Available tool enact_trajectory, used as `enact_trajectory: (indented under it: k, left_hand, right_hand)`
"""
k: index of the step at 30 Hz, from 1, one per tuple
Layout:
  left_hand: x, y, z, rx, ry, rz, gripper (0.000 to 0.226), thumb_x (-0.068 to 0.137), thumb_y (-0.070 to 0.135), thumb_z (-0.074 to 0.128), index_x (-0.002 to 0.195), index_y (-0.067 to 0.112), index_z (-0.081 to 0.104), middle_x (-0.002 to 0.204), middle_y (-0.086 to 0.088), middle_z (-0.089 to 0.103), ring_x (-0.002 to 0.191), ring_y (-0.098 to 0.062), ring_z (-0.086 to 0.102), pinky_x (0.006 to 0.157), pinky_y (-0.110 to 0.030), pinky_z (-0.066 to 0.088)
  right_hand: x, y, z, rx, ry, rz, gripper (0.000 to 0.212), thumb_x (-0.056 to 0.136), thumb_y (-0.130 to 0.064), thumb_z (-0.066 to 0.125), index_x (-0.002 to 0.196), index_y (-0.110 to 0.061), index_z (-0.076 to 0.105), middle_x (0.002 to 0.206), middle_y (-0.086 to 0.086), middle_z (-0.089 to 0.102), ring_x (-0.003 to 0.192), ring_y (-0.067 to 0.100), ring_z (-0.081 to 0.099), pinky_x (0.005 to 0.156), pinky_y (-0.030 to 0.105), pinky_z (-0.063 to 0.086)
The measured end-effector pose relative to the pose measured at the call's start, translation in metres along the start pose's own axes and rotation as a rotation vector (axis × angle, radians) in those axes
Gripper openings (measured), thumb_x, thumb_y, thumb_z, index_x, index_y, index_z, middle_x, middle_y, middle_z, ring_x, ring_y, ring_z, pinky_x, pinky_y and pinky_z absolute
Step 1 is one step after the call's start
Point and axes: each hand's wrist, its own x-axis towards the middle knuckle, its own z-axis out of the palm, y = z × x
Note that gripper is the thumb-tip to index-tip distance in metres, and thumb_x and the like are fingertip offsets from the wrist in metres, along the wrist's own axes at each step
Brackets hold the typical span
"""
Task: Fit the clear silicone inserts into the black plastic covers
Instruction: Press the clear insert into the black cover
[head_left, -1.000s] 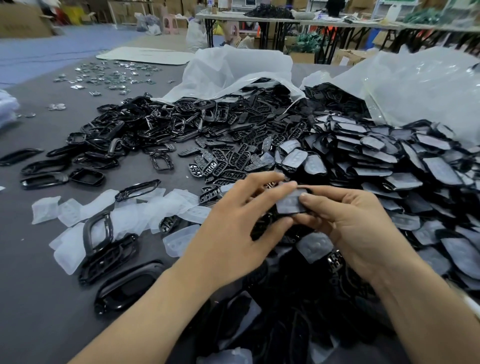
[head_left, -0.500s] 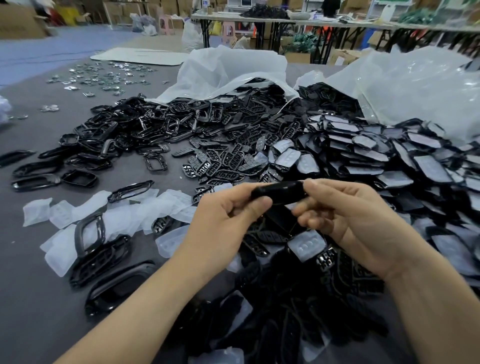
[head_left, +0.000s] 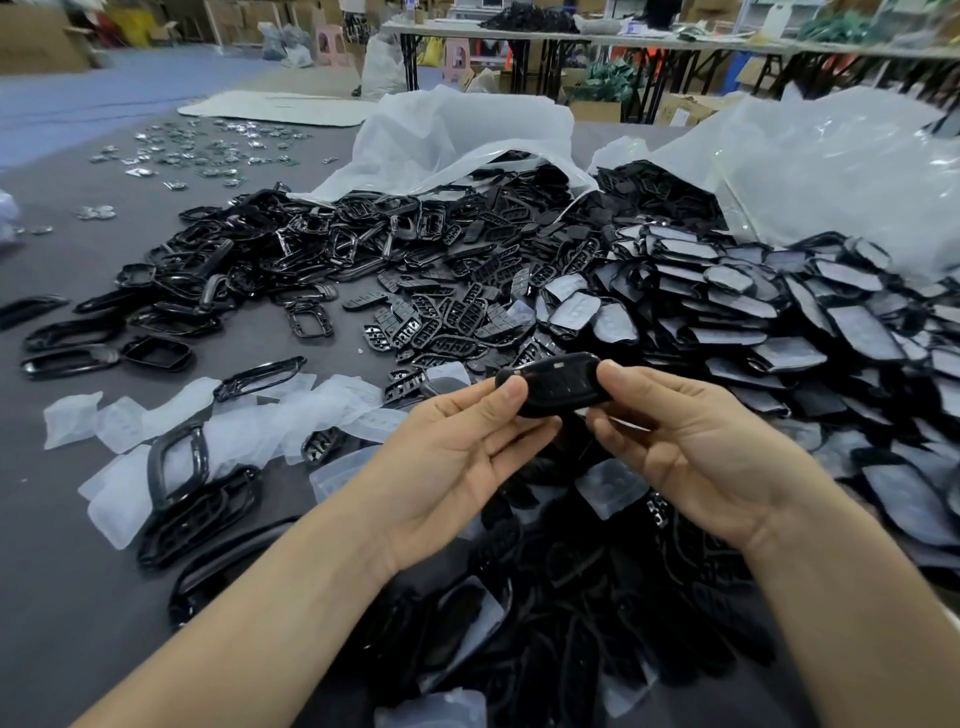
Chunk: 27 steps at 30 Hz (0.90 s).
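Observation:
A black plastic cover (head_left: 558, 383) is held up between both hands, its glossy outer face turned toward me. My left hand (head_left: 457, 452) pinches its left end with thumb and fingers, palm up. My right hand (head_left: 685, 447) pinches its right end the same way. Whether an insert sits inside it is hidden. Loose clear silicone inserts (head_left: 249, 426) lie on the grey table at the left. One more clear insert (head_left: 610, 488) rests just below my right hand. A stack of covers with inserts fitted (head_left: 779, 332) spreads at the right.
A big heap of black covers and frames (head_left: 415, 270) spills from white plastic bags (head_left: 467, 140) behind my hands. More black parts (head_left: 545, 623) pile between my forearms. Large black frames (head_left: 192, 499) lie at the left. Small metal pieces (head_left: 208, 150) scatter far left.
The cover showed its clear insert side a second ago. It has been turned over, and both hands now hold it by the ends with the black face toward me.

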Motion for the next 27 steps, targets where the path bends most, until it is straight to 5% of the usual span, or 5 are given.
enact_trajectory:
  k: [10, 19, 27]
  left_hand:
    - [0.000, 0.002, 0.000, -0.020, 0.020, 0.000, 0.023, 0.070, 0.015, 0.065, 0.083, 0.000, 0.077, 0.093, -0.013, 0.074, 0.082, -0.015, 0.072, 0.066, -0.021, 0.057]
    - [-0.003, 0.003, 0.004, 0.054, 0.081, 0.052, 0.024, 0.063, 0.019, 0.068, 0.077, 0.001, 0.077, 0.083, -0.013, 0.074, 0.070, -0.013, 0.072, 0.060, -0.019, 0.057]
    - [-0.007, 0.004, 0.010, 0.181, 0.153, 0.120, 0.013, 0.063, 0.023, 0.069, 0.067, 0.013, 0.077, 0.079, -0.003, 0.075, 0.064, -0.005, 0.070, 0.041, -0.010, 0.045]
  right_hand:
    - [0.003, 0.004, 0.005, 0.103, -0.010, 0.004, 0.015, 0.062, -0.019, 0.070, 0.065, -0.006, 0.075, 0.065, 0.003, 0.065, 0.053, 0.006, 0.058, 0.050, 0.014, 0.048]
    - [0.005, 0.007, 0.009, 0.284, -0.029, 0.117, 0.040, 0.051, -0.020, 0.075, 0.085, -0.001, 0.068, 0.073, 0.006, 0.063, 0.054, 0.009, 0.055, 0.047, 0.013, 0.047]
    - [0.005, 0.012, 0.017, 0.442, -0.015, 0.214, 0.022, 0.057, -0.019, 0.074, 0.068, -0.001, 0.072, 0.071, 0.006, 0.064, 0.051, 0.011, 0.057, 0.042, 0.015, 0.046]
